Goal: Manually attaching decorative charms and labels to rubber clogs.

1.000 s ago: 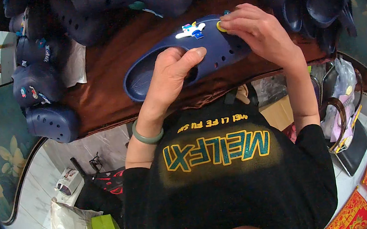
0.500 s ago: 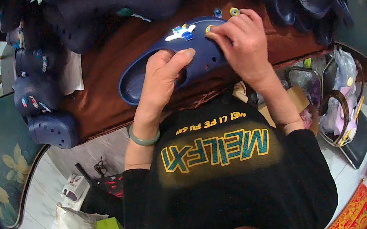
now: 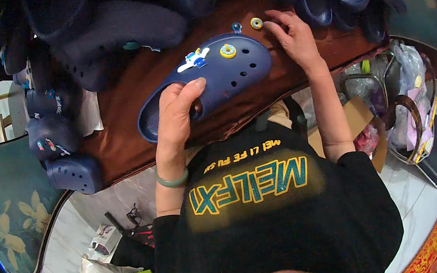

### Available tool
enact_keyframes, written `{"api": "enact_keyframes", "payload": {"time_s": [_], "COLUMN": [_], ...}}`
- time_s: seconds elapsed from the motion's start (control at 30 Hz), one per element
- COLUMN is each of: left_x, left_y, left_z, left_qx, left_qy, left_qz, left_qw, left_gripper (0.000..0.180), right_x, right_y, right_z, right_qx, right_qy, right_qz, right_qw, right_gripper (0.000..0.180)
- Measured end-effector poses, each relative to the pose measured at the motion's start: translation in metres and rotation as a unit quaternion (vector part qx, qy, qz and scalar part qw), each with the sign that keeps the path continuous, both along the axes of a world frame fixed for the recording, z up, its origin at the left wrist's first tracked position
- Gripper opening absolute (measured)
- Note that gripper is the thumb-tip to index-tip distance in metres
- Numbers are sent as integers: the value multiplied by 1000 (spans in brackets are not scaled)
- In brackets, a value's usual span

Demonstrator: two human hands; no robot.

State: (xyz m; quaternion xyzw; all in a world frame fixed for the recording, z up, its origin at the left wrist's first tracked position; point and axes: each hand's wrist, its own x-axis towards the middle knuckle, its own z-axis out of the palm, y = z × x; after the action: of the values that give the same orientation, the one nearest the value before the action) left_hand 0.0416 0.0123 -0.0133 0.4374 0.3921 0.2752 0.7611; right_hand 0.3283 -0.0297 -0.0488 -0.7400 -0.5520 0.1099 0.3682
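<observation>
On the brown cloth-covered table [image 3: 130, 87], a dark blue perforated foam clog [image 3: 207, 86] is being gripped at its heel opening by the left hand [image 3: 177, 114]. Charm fitting appears under way. Small ring-shaped charms [image 3: 256, 23] are being reached by the right hand [image 3: 293, 37], fingers spread; a careful pinch seems needed. Piled dark clogs [image 3: 107, 30] are crowding the far edge.

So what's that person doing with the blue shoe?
The person's left hand holds a dark blue clog over a brown table. The clog already has a small white and blue charm and a yellow ring charm stuck on top. The right hand reaches toward two loose charms, a yellow one and a blue one, on the table. More dark clogs lie all around.
</observation>
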Motion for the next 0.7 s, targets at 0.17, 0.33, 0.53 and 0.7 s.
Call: {"api": "enact_keyframes", "payload": {"time_s": [0.17, 0.33, 0.53, 0.7], "left_x": [-1, 1, 0, 0], "left_y": [2, 2, 1, 5], "left_z": [-5, -3, 1, -4], "left_qx": [-20, -5, 4, -17], "left_qy": [-8, -2, 20, 3], "left_qz": [-5, -13, 8, -14], "left_qw": [1000, 1000, 1000, 1000], "left_gripper": [29, 29, 31, 31], "right_x": [-4, -7, -40, -70], "right_y": [6, -4, -42, -46], "right_z": [-11, -8, 37, 42], "right_qx": [22, 26, 81, 88], "right_qy": [-66, 177, 150, 44], "right_qz": [33, 8, 157, 216], "right_qw": [997, 984, 973, 971], "right_gripper": [31, 20, 19, 25]}}
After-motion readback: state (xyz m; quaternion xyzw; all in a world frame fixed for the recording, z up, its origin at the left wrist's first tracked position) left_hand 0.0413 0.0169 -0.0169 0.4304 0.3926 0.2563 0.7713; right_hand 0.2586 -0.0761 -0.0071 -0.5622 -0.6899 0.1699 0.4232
